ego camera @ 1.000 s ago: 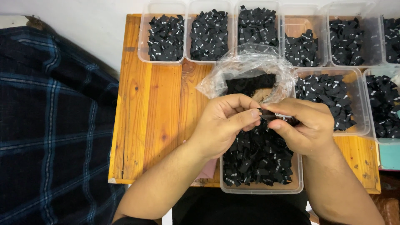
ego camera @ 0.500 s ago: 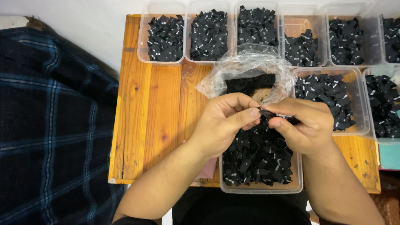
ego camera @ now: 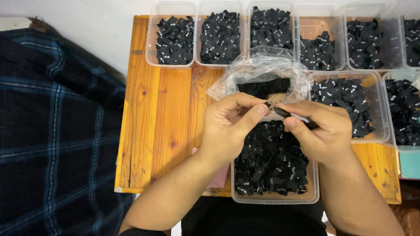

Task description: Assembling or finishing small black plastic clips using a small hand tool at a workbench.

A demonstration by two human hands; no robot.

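My left hand and my right hand meet above a clear plastic tub full of small black fabric labels. The right hand grips a thin stack of black labels between thumb and fingers. With thumb and forefinger, the left hand pinches the stack's left end. A crumpled clear plastic bag with more black labels in it lies just beyond the hands.
A row of clear tubs of black labels lines the back of the wooden table, with more tubs at the right. A dark plaid cloth covers the left. A pink slip lies under my left wrist.
The hands have stayed over the near tub; the left fingers have shifted slightly on the end of the stack.
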